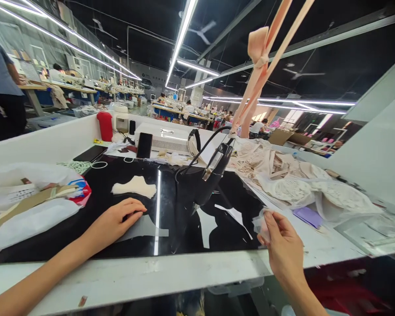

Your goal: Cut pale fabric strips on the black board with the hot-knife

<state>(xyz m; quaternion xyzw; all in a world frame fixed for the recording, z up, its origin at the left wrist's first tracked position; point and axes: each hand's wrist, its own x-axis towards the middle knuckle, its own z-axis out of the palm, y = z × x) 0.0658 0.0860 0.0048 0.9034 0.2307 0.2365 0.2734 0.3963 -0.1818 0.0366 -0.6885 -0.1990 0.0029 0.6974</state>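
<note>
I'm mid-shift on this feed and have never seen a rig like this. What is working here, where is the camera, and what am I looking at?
There is no robot: these are a person's two bare hands. The single picture comes from a camera on the person's head, looking forward and down.

The left hand rests palm down beside a grey flat piece, holding nothing visible. The right hand pinches a thin, whitish, see-through scrap.

On the black board also lie a cream fabric piece and white shapes. Above it, a black tool hangs from pinkish straps. Pale lacy fabric is heaped toward the right.
</note>
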